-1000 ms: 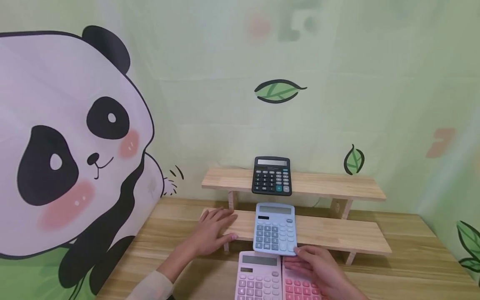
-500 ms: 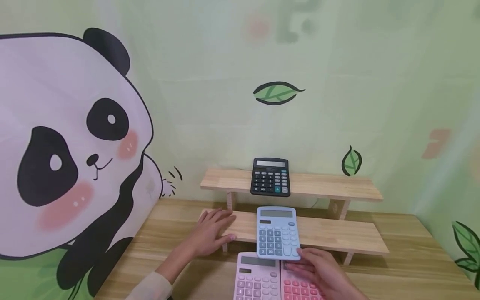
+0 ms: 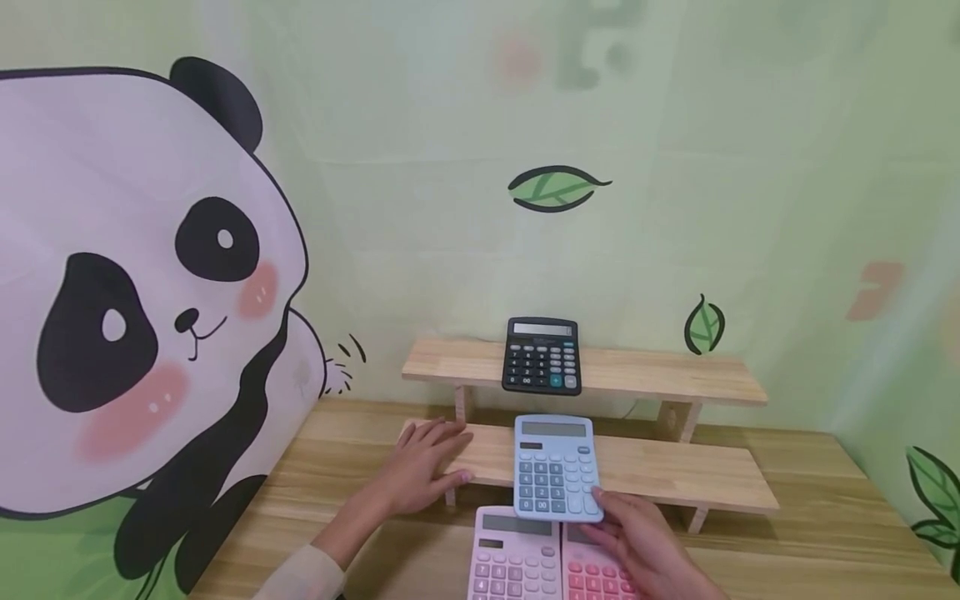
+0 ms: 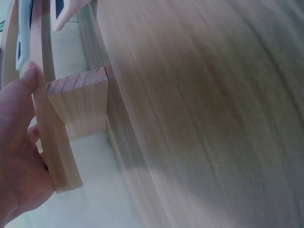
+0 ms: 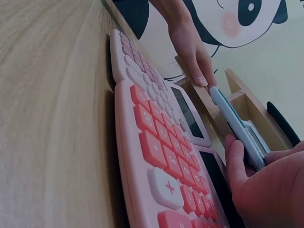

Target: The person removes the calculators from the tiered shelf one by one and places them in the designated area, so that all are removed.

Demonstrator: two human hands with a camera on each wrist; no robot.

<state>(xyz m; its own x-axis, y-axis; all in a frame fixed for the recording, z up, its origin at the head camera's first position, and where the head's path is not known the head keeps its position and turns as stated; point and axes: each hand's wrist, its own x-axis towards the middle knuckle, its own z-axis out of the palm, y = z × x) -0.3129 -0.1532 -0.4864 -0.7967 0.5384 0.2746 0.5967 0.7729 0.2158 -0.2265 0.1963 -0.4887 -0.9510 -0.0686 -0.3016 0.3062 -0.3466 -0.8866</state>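
Note:
A light blue calculator [image 3: 555,467] lies over the middle of the lower wooden shelf [image 3: 675,471], its bottom end jutting past the front edge. My right hand [image 3: 648,537] pinches its lower right corner, thumb on top and fingers underneath, as the right wrist view also shows. My left hand [image 3: 423,467] rests on the left end of that shelf with fingers spread and the thumb at the front edge. In front, a light pink-lilac calculator [image 3: 517,554] and a pink calculator with red keys [image 5: 166,152] lie side by side, the second partly hidden by my right hand.
A black calculator [image 3: 542,354] leans at the middle of the upper shelf [image 3: 660,375], behind the lower one. Short wooden legs, one at the lower shelf's left [image 4: 83,102], hold the boards above the wood-grain table [image 3: 825,542]. A green panda-print backdrop [image 3: 450,208] hangs behind.
The blue calculator has shifted slightly to the right and toward me, the right hand moving with it and its fingers going further under. The left hand stays on the shelf.

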